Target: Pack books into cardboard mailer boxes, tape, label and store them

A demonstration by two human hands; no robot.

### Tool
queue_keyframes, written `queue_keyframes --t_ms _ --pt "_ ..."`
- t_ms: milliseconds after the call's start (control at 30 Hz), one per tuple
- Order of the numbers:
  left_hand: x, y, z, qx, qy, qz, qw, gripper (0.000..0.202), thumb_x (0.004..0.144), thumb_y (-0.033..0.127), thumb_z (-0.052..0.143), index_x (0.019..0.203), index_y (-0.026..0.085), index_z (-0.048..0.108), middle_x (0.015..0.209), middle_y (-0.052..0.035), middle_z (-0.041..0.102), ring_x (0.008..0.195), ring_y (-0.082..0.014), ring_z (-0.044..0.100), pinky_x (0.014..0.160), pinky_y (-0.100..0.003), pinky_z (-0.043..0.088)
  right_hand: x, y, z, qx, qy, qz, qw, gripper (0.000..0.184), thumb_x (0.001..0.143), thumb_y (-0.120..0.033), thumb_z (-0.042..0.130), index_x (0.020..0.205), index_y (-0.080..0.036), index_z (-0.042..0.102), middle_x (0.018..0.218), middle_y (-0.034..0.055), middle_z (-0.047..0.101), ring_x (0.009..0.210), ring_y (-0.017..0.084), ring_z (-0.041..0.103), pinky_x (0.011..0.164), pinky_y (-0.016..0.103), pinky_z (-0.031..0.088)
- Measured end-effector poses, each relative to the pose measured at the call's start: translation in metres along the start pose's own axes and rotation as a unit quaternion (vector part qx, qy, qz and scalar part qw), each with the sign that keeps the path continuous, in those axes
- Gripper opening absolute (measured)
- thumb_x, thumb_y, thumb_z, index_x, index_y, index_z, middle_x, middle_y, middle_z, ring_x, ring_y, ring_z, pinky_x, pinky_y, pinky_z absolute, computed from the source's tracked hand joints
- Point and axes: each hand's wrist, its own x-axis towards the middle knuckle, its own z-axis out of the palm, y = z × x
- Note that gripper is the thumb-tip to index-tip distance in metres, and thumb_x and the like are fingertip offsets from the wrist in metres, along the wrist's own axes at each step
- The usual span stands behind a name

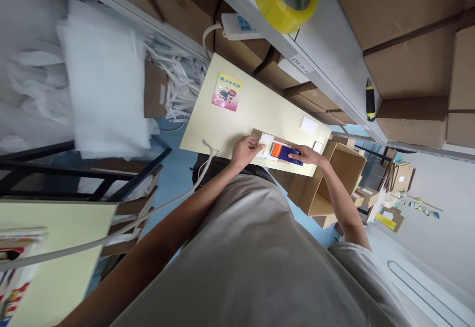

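Note:
My left hand [246,152] is at the near side of the cream table, fingertips pinched at the left edge of a white card [265,143] with small yellowish marks. My right hand [306,155] grips the right end of a dark blue and orange object [285,153], its exact kind unclear. The thumb lies across its blue part, and the orange end points toward the card. Beneath both, a strip of brown cardboard [257,132] shows along the far side. Farther left on the table lies a thin booklet [227,92] with a yellow and pink cover.
A white slip [308,124] lies at the table's right [252,94]. An open carton [336,178] stands beyond that end. Overhead, a shelf [334,35] carries yellow tape [285,5] and a black-yellow cutter [370,102]. A pale cable [166,203] crosses at left.

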Motion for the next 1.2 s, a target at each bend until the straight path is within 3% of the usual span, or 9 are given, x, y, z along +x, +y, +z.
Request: queue_keyframes --t_ms 200,367,467,600,700,767,967,1200 --pt "0.005 -0.003 0.022 0.003 0.092 -0.036 0.995 0.028 0.084 0.034 0.087 0.106 0.020 0.079 0.097 -0.0055 0.082 0.087 -0.0208 0.076 0.088 -0.033 0.062 0.001 -0.001 -0.007 -0.051 -0.031 0.008 0.998 0.062 0.113 -0.059 0.066 0.160 -0.019 0.067 0.144 0.0146 0.082 0.114 0.031 0.081 0.095 0.033 0.060" --pt "0.005 -0.006 0.025 0.053 0.160 -0.044 0.985 0.028 0.082 0.034 0.088 0.106 0.019 0.085 0.099 -0.0051 0.085 0.082 -0.0209 0.077 0.083 -0.032 0.063 -0.009 0.018 -0.012 -0.076 -0.043 -0.035 0.996 0.057 0.114 -0.063 0.062 0.144 -0.016 0.075 0.132 0.0159 0.085 0.105 0.029 0.080 0.089 0.032 0.055" --pt "0.004 -0.006 0.030 0.080 0.211 -0.044 0.973 0.028 0.083 0.031 0.087 0.107 0.017 0.087 0.100 -0.0054 0.085 0.078 -0.0182 0.073 0.080 -0.031 0.061 -0.030 0.058 -0.024 -0.078 -0.051 -0.028 0.995 0.060 0.113 -0.068 0.062 0.134 -0.014 0.078 0.114 0.0153 0.085 0.091 0.026 0.077 0.079 0.032 0.051" --pt "0.008 -0.010 0.038 0.071 0.278 -0.063 0.956 0.031 0.081 0.023 0.086 0.110 0.013 0.087 0.099 -0.0059 0.083 0.072 -0.0141 0.065 0.077 -0.029 0.060 -0.055 0.133 -0.040 -0.077 -0.050 -0.019 0.996 0.062 0.111 -0.070 0.064 0.130 -0.013 0.079 0.106 0.0144 0.083 0.089 0.026 0.075 0.076 0.033 0.047" --pt "0.011 -0.013 0.042 0.087 0.312 -0.068 0.944 0.031 0.081 0.021 0.086 0.110 0.013 0.087 0.101 -0.0050 0.081 0.073 -0.0133 0.064 0.079 -0.030 0.062 -0.050 0.175 -0.039 -0.078 -0.034 -0.017 0.996 0.058 0.111 -0.066 0.064 0.131 -0.014 0.080 0.113 0.0154 0.083 0.096 0.028 0.076 0.079 0.034 0.048" --pt "0.011 -0.014 0.043 0.104 0.326 -0.063 0.938 0.030 0.080 0.020 0.086 0.109 0.014 0.087 0.106 -0.0054 0.081 0.076 -0.0136 0.067 0.083 -0.030 0.064 -0.036 0.186 -0.031 -0.086 -0.029 -0.017 0.996 0.051 0.113 -0.060 0.065 0.131 -0.015 0.080 0.120 0.0165 0.083 0.101 0.029 0.076 0.080 0.034 0.048" --pt "0.012 -0.013 0.047 0.093 0.353 -0.075 0.928 0.028 0.080 0.024 0.088 0.107 0.015 0.084 0.104 -0.0083 0.082 0.083 -0.0195 0.073 0.084 -0.036 0.068 0.004 0.158 0.002 -0.116 -0.001 0.025 0.993 0.043 0.116 -0.048 0.063 0.136 -0.013 0.076 0.126 0.0192 0.083 0.110 0.033 0.079 0.083 0.036 0.053" --pt "0.013 -0.007 0.047 0.086 0.352 -0.067 0.929 0.026 0.078 0.021 0.084 0.102 0.013 0.084 0.104 -0.0086 0.083 0.085 -0.0186 0.073 0.093 -0.036 0.067 0.013 0.111 0.038 -0.121 0.086 0.022 0.989 0.036 0.118 -0.037 0.060 0.134 -0.009 0.076 0.132 0.0246 0.082 0.120 0.035 0.079 0.098 0.041 0.061"
